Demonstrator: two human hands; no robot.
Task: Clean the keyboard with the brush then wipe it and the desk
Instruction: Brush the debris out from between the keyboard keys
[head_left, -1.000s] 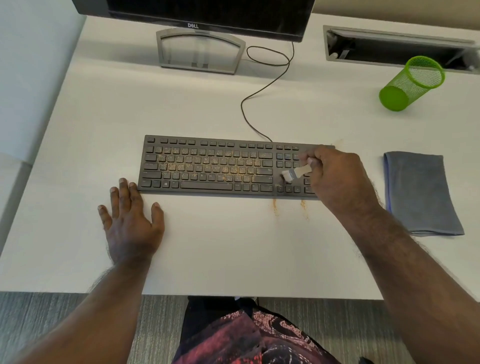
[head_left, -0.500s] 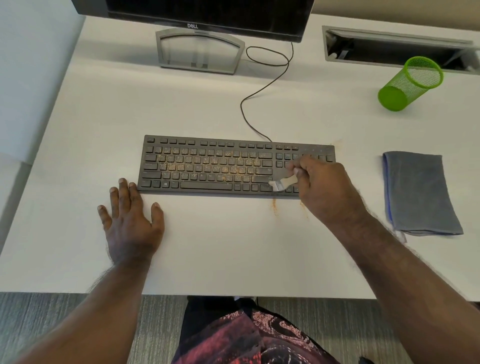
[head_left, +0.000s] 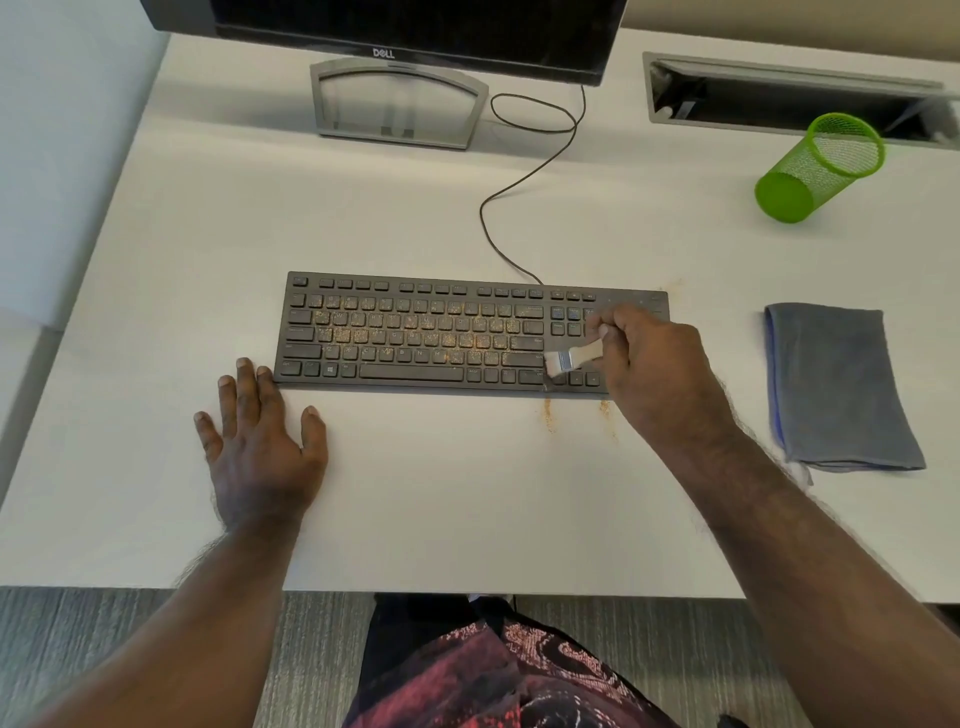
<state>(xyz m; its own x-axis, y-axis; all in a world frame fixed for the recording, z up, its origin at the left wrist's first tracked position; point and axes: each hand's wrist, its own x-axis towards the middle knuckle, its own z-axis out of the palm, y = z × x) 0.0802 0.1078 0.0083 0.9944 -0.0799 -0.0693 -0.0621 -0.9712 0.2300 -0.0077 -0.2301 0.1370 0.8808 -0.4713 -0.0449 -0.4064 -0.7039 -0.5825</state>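
A black keyboard (head_left: 415, 332) lies in the middle of the white desk (head_left: 415, 493), its letter keys speckled with orange-brown crumbs. My right hand (head_left: 654, 369) covers the keyboard's right end and grips a small white-handled brush (head_left: 569, 359), whose bristles touch the keys near the arrow cluster. Two small crumb piles (head_left: 549, 415) lie on the desk just in front of the keyboard. My left hand (head_left: 260, 441) rests flat on the desk at the keyboard's front left corner, fingertips near its edge. A folded grey cloth (head_left: 841, 384) lies to the right.
A Dell monitor (head_left: 415, 31) on its stand (head_left: 397, 104) is at the back, with the keyboard cable (head_left: 519, 171) looping toward it. A green mesh cup (head_left: 821, 166) lies tipped at the back right beside an open cable tray (head_left: 779, 98). The desk's front edge is close to my body.
My right hand has moved the brush leftward and toward the front of the keyboard, from the number pad to the arrow keys. My left hand has stayed still.
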